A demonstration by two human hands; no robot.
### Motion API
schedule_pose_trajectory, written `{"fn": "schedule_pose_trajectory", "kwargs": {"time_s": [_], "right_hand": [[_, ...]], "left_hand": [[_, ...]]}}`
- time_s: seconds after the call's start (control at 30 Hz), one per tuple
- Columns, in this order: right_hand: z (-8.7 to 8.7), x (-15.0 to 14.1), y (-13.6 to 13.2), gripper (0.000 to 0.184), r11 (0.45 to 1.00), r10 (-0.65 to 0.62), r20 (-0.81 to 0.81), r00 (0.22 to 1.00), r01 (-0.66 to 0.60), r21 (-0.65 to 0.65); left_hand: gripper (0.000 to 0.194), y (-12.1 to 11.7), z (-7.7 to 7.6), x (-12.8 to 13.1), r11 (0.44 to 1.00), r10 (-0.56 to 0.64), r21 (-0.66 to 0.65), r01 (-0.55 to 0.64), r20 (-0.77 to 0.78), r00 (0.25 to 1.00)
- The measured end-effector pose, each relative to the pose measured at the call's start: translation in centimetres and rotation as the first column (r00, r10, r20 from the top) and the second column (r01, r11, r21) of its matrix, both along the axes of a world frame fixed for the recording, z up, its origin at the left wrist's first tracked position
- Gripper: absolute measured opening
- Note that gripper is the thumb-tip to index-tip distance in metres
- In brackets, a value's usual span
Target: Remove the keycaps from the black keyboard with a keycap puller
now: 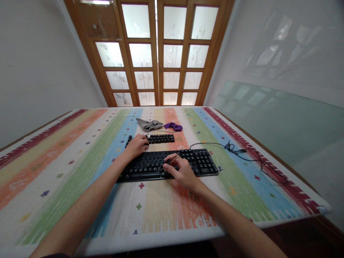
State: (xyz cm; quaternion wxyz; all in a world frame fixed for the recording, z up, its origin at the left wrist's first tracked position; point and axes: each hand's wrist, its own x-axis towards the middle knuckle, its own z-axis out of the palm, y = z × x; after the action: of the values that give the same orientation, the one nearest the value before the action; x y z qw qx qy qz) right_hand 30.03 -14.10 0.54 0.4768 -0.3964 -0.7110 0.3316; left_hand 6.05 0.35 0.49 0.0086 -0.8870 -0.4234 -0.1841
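Note:
A black keyboard lies across the patterned tablecloth. Bare switch spots show over part of its left and middle, while other keys still carry caps. Behind it, loose black keycaps stand in rows. My left hand reaches over the left part of these rows, its bent fingers closed at a dark keycap. My right hand is above the middle of the keyboard, pinching a small dark keycap puller with thin wire ends that point down at the lower keys. The fingers partly cover the tool.
A grey cloth and a purple cloth lie behind the keycaps, with a thin rod just before them. The keyboard's black cable trails right in a loose bundle. Beyond the table stand wooden glazed doors.

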Motion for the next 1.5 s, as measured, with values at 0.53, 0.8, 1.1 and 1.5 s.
{"fn": "schedule_pose_trajectory", "kwargs": {"time_s": [0.53,0.8,1.1,1.5], "right_hand": [[-0.3,0.0,0.2,0.018,1.000,0.004,-0.014,1.000,-0.005,-0.029],[-0.3,-1.2,0.9,0.021,0.996,0.004,-0.034,0.999,-0.007,-0.092],[-0.1,-3.2,3.2,0.014,0.999,-0.004,0.113,0.994,0.010,-0.047],[3.3,-6.8,4.4,0.018,0.982,0.138,0.419,0.897,-0.179,0.061]], "left_hand": [[0.019,-4.4,1.0,-1.5,0.998,0.063,-0.003,-0.064,0.173,0.983],[0.027,-7.9,1.4,-1.4,0.989,-0.022,-0.136,0.051,0.206,0.978],[0.027,-8.8,0.0,-2.5,0.982,-0.070,-0.158,0.099,0.179,0.981],[0.016,-9.1,0.3,-2.2,0.978,-0.073,-0.179,0.107,0.188,0.980]]}}
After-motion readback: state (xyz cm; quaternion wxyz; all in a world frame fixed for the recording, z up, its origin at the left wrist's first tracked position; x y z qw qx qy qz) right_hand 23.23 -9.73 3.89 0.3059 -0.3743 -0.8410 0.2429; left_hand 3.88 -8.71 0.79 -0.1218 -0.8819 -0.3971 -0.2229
